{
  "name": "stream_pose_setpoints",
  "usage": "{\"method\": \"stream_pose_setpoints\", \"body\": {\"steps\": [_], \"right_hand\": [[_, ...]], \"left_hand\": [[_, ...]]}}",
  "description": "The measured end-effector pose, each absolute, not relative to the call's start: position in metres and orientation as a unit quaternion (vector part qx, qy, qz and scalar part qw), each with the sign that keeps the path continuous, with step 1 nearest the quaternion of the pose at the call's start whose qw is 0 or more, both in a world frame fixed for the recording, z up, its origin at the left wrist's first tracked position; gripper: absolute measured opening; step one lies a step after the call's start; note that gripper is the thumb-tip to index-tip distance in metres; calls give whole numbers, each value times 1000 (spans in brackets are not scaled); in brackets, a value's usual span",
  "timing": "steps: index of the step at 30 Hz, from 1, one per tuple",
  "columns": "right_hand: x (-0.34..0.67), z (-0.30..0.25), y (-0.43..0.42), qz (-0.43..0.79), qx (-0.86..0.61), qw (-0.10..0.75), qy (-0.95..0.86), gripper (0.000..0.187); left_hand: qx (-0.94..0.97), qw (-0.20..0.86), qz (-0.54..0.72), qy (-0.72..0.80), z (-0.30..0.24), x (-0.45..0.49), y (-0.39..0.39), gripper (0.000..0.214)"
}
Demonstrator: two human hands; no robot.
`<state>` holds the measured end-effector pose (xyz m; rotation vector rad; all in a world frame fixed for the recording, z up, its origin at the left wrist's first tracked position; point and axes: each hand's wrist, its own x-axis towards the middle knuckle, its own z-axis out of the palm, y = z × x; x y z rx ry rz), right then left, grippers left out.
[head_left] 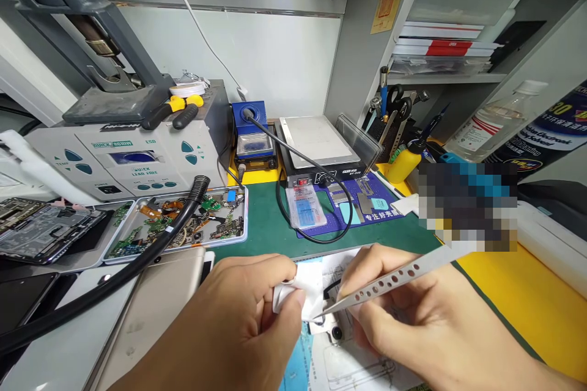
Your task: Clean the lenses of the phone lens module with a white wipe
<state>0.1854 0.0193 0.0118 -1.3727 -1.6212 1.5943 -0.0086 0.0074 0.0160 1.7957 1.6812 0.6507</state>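
Observation:
Between thumb and fingers, my left hand (247, 311) pinches a small folded white sheet (312, 284); whether it is paper or cloth I cannot tell. My right hand (408, 311) grips a pair of metal tweezers (394, 278) with a row of holes along the arm. The tweezers' tips point left and meet the lower edge of the white sheet, as far as I can see. Just below the tips is a small white part with a round black lens (337, 333), partly hidden by the sheet and my right fingers. Under both hands lies a printed sheet with line drawings (353, 372).
A tray of circuit boards (245, 229) and a thick black hose (132, 269) are at left, before a hot-air station (132, 162). A heating plate (318, 137) stands behind the green mat (257, 220). Bottles (488, 122) stand at right; a blurred patch hides something there.

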Motion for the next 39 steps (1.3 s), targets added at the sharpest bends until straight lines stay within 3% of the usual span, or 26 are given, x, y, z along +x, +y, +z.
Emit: {"method": "stream_pose_setpoints", "body": {"steps": [14,39], "right_hand": [[184,13,19,557,-516,237,-606,2],[183,14,19,531,-514,253,-625,3]], "left_hand": [[737,245,171,606,18,-12,10,32],[760,203,172,593,13,-14,9,33]]}}
